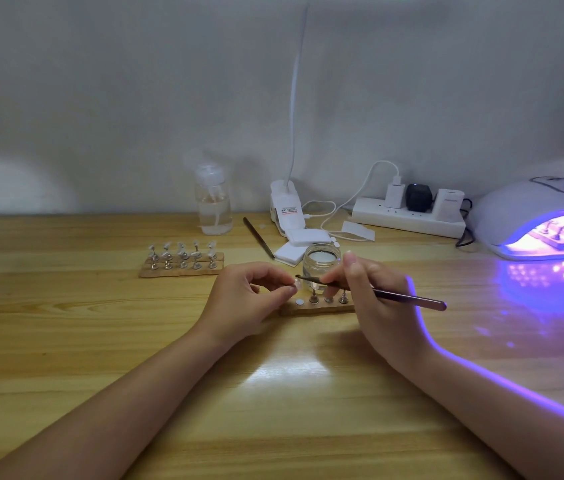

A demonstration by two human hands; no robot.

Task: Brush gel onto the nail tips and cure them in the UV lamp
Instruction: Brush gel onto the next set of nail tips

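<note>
Fingers of the left hand [249, 299] are pinched on a small pale nail tip [296, 283], held just above the left end of a cork strip [315, 309]. The right hand [374, 299] is closed in a pen grip round a brush [408, 296], whose long axis runs from lower right to upper left, so that the bristle end is laid against the tip while the handle points toward the desk's right edge. Both hands are met over the strip, near the desk's middle; the tip is nearer the left hand, the brush being brought to it from the right.

Behind the strip a small glass jar [321, 261] is set, presumably the gel. Three metal stands are seen upright on the strip, beside a bare white disc at its left. Toward the left, a second strip [181, 268] with two rows of stands is placed, tips mounted on the back row. At the desk's right edge the UV lamp [533, 216] is lit violet, with holders visible inside. The lamp lies well apart to the right, on the brush hand's side, so the coated tip is judged to need carrying across.
</note>
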